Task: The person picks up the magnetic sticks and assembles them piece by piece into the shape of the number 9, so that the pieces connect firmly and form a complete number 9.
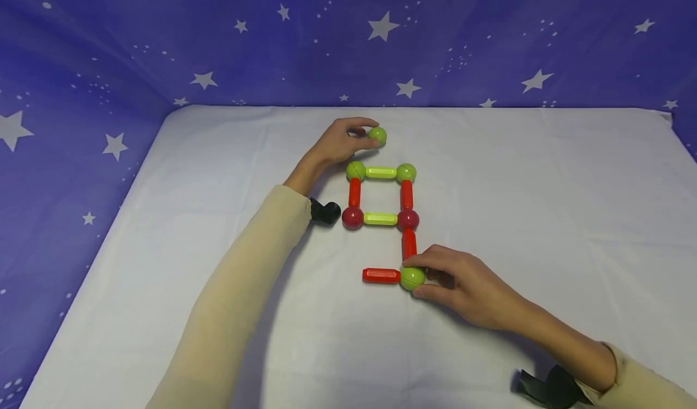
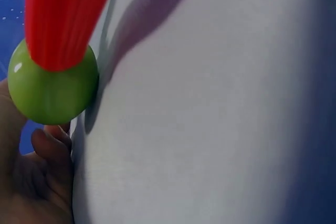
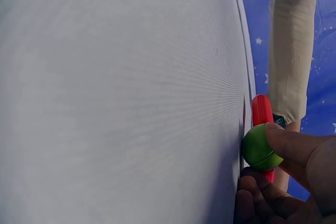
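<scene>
Beyond the figure of rods and balls, my left hand [image 1: 339, 143] pinches a loose green ball [image 1: 378, 135] between thumb and fingers. On the table lies a square of two green balls at the far corners, two red balls [image 1: 353, 218] at the near ones, yellow-green rods [image 1: 380, 219] across and red rods [image 1: 406, 195] along the sides. From its near right corner another red rod [image 1: 409, 243] runs to a near green ball [image 1: 412, 278], which my right hand [image 1: 468, 285] grips. A red rod [image 1: 380, 276] sticks out leftward from that ball, its left end free.
A white cloth [image 1: 544, 215] covers the table. Behind it and at the left hangs a blue curtain [image 1: 327, 46] with white stars. Black wrist mounts [image 1: 325, 212] show at both sleeves, the left one close beside the near left red ball.
</scene>
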`<control>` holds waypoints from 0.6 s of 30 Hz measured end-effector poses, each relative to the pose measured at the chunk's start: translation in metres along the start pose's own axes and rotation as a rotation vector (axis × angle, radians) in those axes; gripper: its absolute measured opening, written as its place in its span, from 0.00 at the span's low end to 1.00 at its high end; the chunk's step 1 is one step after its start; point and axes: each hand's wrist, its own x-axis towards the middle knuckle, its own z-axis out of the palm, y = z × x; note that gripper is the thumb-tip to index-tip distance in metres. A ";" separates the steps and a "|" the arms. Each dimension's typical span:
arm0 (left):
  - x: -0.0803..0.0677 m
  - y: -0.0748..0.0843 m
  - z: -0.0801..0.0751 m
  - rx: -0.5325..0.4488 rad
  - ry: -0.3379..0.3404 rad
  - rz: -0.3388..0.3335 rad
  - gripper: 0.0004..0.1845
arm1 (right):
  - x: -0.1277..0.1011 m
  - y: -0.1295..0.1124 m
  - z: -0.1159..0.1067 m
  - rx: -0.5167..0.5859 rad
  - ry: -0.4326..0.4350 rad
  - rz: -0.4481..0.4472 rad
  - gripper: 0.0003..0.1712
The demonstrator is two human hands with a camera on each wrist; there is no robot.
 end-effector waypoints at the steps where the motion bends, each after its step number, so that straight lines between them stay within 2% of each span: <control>1: 0.001 0.001 0.001 0.003 0.005 -0.004 0.25 | 0.000 0.000 0.000 0.001 -0.001 0.002 0.20; 6: 0.001 -0.002 0.002 0.007 0.052 -0.004 0.22 | -0.001 0.001 0.000 -0.001 -0.001 0.008 0.20; 13: -0.002 -0.005 0.001 -0.074 0.063 -0.015 0.22 | -0.001 0.001 0.000 -0.002 0.006 -0.002 0.20; 18: -0.004 -0.005 -0.001 -0.026 0.055 -0.012 0.27 | -0.001 0.000 0.000 -0.003 0.007 -0.002 0.20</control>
